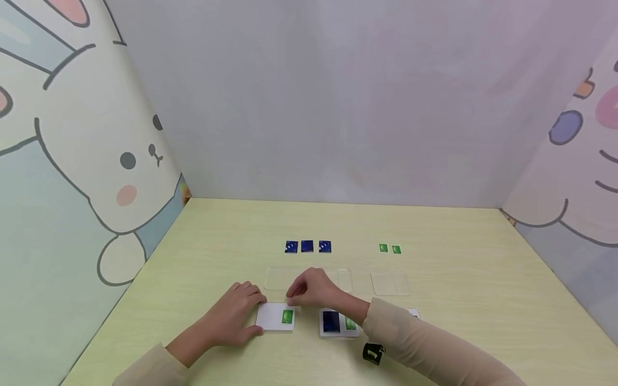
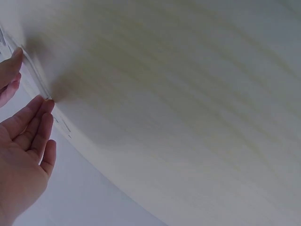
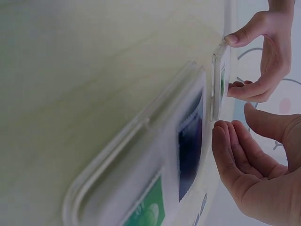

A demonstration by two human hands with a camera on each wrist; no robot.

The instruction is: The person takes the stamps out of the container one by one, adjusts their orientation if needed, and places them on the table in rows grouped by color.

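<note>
A white card in a clear case [image 1: 272, 317] lies at the front centre with a green stamp [image 1: 287, 316] near its right side. My left hand [image 1: 234, 316] holds its left end, the thumb at the near corner and fingers at the far one. My right hand [image 1: 314, 288] hovers at the far right corner; in the right wrist view its fingers are loosely bent, the thumb apart, nothing visible between them. Beneath my right forearm, another white card case [image 1: 339, 336] carries a blue stamp [image 1: 331, 321] and a green one [image 1: 350, 323].
Several small stamps lie farther back: blue ones [image 1: 307, 246] at centre, green ones [image 1: 396, 249] to the right. Clear covers [image 1: 390, 284] lie between these and the cases. Another white piece [image 1: 413, 312] shows behind my right sleeve. A small black object [image 1: 373, 353] sits beside that sleeve.
</note>
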